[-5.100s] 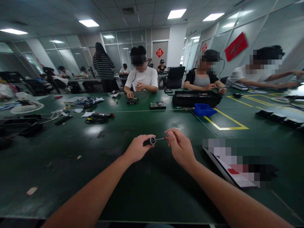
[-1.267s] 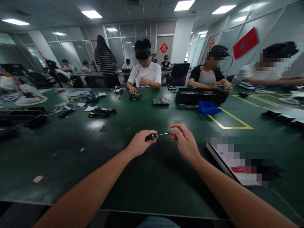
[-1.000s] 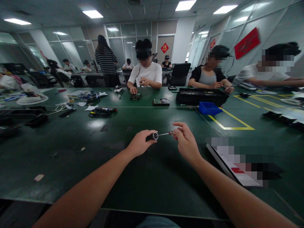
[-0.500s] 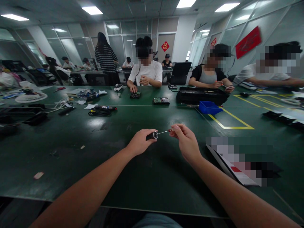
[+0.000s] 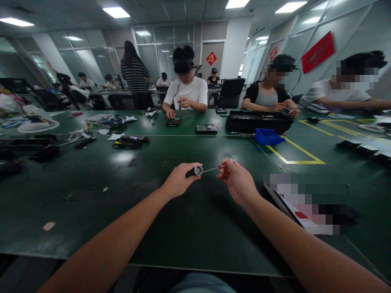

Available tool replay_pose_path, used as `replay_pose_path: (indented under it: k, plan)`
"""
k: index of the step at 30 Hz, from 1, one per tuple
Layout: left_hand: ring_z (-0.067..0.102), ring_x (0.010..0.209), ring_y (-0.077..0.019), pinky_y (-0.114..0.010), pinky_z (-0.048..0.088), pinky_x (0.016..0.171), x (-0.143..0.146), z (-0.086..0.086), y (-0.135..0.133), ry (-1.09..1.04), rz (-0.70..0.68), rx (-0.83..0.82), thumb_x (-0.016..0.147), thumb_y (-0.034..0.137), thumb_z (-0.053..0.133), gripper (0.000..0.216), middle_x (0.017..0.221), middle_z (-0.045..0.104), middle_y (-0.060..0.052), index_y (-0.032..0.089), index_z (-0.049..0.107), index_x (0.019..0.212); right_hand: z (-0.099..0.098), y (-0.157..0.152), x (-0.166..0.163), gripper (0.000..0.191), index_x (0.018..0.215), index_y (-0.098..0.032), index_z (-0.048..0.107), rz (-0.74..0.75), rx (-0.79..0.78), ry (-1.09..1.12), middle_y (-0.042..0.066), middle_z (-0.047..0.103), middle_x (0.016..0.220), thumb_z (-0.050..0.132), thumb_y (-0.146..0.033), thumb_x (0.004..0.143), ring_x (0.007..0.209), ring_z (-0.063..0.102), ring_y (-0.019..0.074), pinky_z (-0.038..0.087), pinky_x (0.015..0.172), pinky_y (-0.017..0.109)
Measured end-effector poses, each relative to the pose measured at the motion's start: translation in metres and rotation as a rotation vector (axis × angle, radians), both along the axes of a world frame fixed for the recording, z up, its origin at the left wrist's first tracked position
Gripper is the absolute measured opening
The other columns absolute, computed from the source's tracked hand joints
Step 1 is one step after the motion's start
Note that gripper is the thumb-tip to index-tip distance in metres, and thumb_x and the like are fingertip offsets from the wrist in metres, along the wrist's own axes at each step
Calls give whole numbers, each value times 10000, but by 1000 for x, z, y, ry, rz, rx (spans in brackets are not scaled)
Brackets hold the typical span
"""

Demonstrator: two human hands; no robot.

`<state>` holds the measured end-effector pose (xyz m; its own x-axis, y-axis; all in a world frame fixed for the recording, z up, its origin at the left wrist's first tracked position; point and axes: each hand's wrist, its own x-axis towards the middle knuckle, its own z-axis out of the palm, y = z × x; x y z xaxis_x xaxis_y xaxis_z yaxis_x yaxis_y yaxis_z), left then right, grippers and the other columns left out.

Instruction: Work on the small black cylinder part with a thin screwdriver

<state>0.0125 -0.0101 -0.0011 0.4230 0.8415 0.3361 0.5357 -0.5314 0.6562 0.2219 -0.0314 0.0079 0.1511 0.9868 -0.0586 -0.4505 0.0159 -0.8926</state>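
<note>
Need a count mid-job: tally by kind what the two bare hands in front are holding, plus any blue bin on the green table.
Black cylinder, in the left hand: 1
Screwdriver, in the right hand: 1
Blue bin: 1
Total: 3

The tube [image 5: 190, 173] now faces the camera more squarely than half a second ago, its open end rounder and paler inside. Just past three o'clock from it, the right hand [image 5: 238, 180] is rolled over, the index finger, raised a second ago, now curled in. The screwdriver [image 5: 211, 169] slopes more than five seconds ago, pointing between eight and nine o'clock, more shaft showing. At six o'clock, the table [image 5: 189, 232] ends higher in view, with more clothing [image 5: 203, 283] below.
</note>
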Motion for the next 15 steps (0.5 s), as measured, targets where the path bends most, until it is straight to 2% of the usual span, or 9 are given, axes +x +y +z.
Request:
replay_pose_path:
  k: [4,10,15]
  plan:
    - [605,1135,-242,-401,454,1003,2,0,-3,45,-24,-8,910,265,683,390,1231,689,-46,261,639,1298,-3,4,3,221,786,-213,668,-35,-11,5,-4,599,686,706,-428,821,611,550,144,515,587,289]
    - [606,1133,-245,-415,449,1007,2,0,-3,55,-27,6,923,277,667,385,1230,689,-51,259,628,1306,-10,3,5,262,879,-234,674,-123,167,-274,3,656,785,669,-496,865,704,601,162,526,662,310]
    - [604,1137,-245,-408,449,1002,1,-1,-1,62,-32,17,918,292,679,380,1237,694,-47,250,640,1294,-8,-1,4,287,927,-233,661,-148,237,-446,7,658,803,616,-515,903,710,602,167,516,697,338]
